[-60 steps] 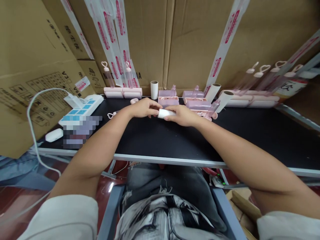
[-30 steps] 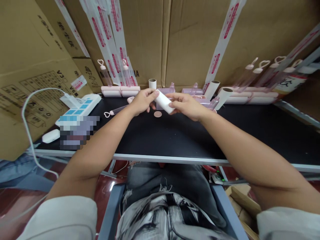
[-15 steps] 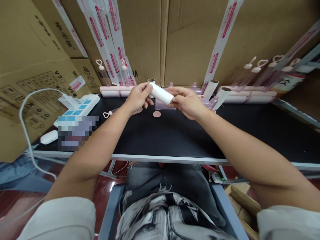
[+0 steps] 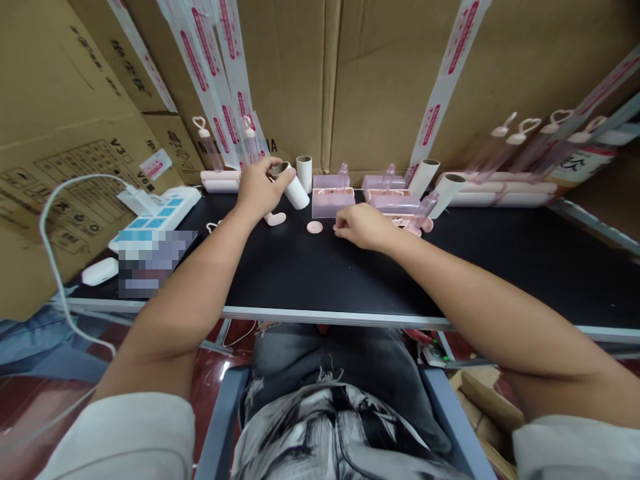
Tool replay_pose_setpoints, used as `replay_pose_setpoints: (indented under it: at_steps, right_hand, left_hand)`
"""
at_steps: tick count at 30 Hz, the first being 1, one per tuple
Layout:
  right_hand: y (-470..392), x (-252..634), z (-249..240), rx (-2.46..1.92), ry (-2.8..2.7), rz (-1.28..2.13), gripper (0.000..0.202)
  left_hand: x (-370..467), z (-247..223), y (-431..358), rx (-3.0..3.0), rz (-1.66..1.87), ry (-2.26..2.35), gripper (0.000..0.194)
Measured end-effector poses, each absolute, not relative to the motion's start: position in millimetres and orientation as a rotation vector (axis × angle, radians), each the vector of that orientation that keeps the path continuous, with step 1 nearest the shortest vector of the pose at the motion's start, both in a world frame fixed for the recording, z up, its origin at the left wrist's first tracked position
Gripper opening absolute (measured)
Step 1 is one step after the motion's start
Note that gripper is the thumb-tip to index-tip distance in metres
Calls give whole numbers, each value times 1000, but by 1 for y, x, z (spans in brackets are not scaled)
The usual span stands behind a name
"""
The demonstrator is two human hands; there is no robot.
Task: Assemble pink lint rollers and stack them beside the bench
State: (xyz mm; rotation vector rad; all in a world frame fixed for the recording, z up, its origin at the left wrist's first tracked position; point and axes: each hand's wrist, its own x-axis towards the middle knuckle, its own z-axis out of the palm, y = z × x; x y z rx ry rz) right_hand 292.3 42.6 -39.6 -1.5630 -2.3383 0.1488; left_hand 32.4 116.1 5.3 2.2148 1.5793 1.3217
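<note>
My left hand (image 4: 263,190) grips a white paper roll (image 4: 297,193) with a brown cardboard core, thumb and fingers round its upper end. The roll leans, its lower end to the right, close to the black tabletop. My right hand (image 4: 364,227) is down at the table with its fingertips pinched together; what they hold, if anything, is mostly hidden. Left of those fingertips lies a round pink disc (image 4: 315,227). A curved pink piece (image 4: 276,219) lies below my left hand. Behind my right hand sit pink holders with clear lilac covers (image 4: 333,205).
Another white roll (image 4: 304,175) stands behind, and two more lean at right (image 4: 447,195). Pink cases with heart-loop handles (image 4: 523,130) line the back against cardboard boxes (image 4: 385,80). A power strip (image 4: 155,217) and a white earbud case (image 4: 100,273) lie left. The table's metal edge (image 4: 340,319) runs in front.
My right hand has let go of the roll and moved down to the tabletop. My left hand has carried the roll left and tilted it steeper, uncovering the lilac-covered holders.
</note>
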Motion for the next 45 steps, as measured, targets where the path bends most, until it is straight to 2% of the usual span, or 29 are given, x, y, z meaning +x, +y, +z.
replay_pose_setpoints:
  at_steps: [4,10,14,22,28,37,41,45]
  right_hand:
    - [39,287,-40,-1568,-2363,77,11]
    - [29,272,-45,-1202,-2525,144,51]
    - [29,270,-52,-1262,-2617,217,63]
    - [27,284,-39,-1311,-2668,218,57]
    - [17,284,-21,-1395,-2665,102,39]
    - [20,282,-30,-1418,-2709,119,41]
    - [21,286,-29,-1392,-2701,131,42]
    - [23,288,-28,-1300,-2645,138,39]
  left_hand:
    - [37,8,105,2324,1194,1606,46]
    - [37,17,94,2446,1085,1651,43]
    - [40,12,96,2499,999,1678,48]
    - [51,-1,110,2592,876,1668,51]
    - [47,0,115,2614,878,1648,48]
    - [55,-9,122,2569,940,1585,50]
    - [50,0,120,2538,938,1615,59]
    - [10,24,124,2474,946,1717,42]
